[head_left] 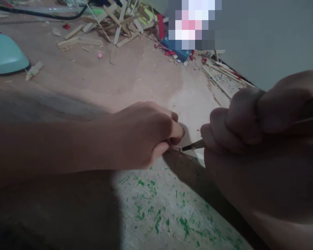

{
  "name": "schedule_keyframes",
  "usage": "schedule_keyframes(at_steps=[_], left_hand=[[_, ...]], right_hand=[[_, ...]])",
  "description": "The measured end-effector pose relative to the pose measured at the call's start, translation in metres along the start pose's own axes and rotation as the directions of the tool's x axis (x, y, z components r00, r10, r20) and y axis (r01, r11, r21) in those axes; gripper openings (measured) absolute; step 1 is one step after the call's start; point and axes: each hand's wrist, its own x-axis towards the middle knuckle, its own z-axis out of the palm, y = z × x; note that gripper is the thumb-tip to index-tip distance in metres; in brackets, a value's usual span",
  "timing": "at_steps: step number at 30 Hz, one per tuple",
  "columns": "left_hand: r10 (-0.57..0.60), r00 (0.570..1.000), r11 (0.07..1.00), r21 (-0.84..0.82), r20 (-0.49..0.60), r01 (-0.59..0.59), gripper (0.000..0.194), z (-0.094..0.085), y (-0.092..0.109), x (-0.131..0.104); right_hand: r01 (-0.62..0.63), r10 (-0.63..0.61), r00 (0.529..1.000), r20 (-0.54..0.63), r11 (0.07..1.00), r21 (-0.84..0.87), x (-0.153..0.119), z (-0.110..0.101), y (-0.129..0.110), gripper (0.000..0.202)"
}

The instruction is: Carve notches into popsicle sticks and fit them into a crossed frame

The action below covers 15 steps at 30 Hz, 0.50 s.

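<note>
My left hand [156, 133] is closed, thumb and bent fingers pinching a small pale strip [176, 148], perhaps wood, at the table's front edge. Most of that strip is hidden by the fingers. A slim pointed tool [195, 145] with a dark tip is gripped in my right hand [245, 121], whose fingers wrap round it. The tool's tip points left and meets, or nearly meets, the strip's end just beside my left fingertips. Its exact kind is unclear, as my fist covers the middle; a dark part shows at the far right.
Loose craft sticks [117, 22] are heaped at the back of the table [130, 76]. Thin sticks [221, 81] and scraps lie along the right side by a grey surface [266, 34]. A teal rounded object [6, 53] is at left; a black cable [54, 15] runs behind.
</note>
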Motion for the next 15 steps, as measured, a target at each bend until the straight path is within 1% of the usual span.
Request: schedule_keyframes(at_steps=[2,3,5,7,8,9,11,13,14,15], left_hand=[[0.009,1.000,1.000,-0.016,0.005,-0.009,0.021,0.000,-0.002,0.000],[0.017,1.000,1.000,-0.024,0.009,-0.016,0.021,0.000,-0.003,0.001],[0.028,1.000,0.999,-0.039,0.007,-0.028,0.021,0.001,-0.005,0.001],[0.042,0.999,0.998,-0.047,-0.001,-0.042,0.021,0.002,-0.006,0.001],[0.045,0.999,0.998,-0.047,-0.004,-0.045,0.020,0.003,-0.006,0.001],[0.045,0.999,0.998,-0.044,-0.004,-0.045,0.020,0.003,-0.006,0.001],[0.041,0.999,0.999,-0.035,-0.005,-0.041,0.021,0.003,-0.005,0.000],[0.031,0.999,0.999,-0.031,-0.011,-0.031,0.020,0.003,-0.005,0.000],[0.028,0.999,0.999,-0.036,-0.015,-0.029,0.020,0.003,-0.005,0.000],[0.028,1.000,0.999,-0.041,-0.015,-0.028,0.019,0.003,-0.005,0.000]], right_hand=[[-0.052,0.054,0.995,0.080,0.998,-0.030,0.003,-0.009,-0.001,0.066],[-0.069,0.072,0.992,0.101,0.997,-0.035,0.005,-0.013,-0.001,0.066],[-0.079,0.084,0.990,0.114,0.996,-0.042,0.008,-0.017,-0.001,0.065],[-0.088,0.092,0.989,0.113,0.995,-0.040,0.010,-0.016,-0.002,0.065],[-0.103,0.105,0.990,0.094,0.994,-0.029,0.010,-0.013,-0.002,0.065],[-0.125,0.125,0.991,0.044,0.992,-0.009,0.010,-0.008,-0.002,0.065],[-0.171,0.175,0.978,-0.111,0.984,0.047,0.008,0.004,-0.002,0.067],[-0.191,0.210,0.947,-0.245,0.977,0.096,0.007,0.017,-0.004,0.071],[-0.186,0.209,0.940,-0.269,0.976,0.109,0.006,0.023,-0.004,0.073],[-0.170,0.195,0.945,-0.264,0.979,0.114,0.005,0.027,-0.005,0.076]])
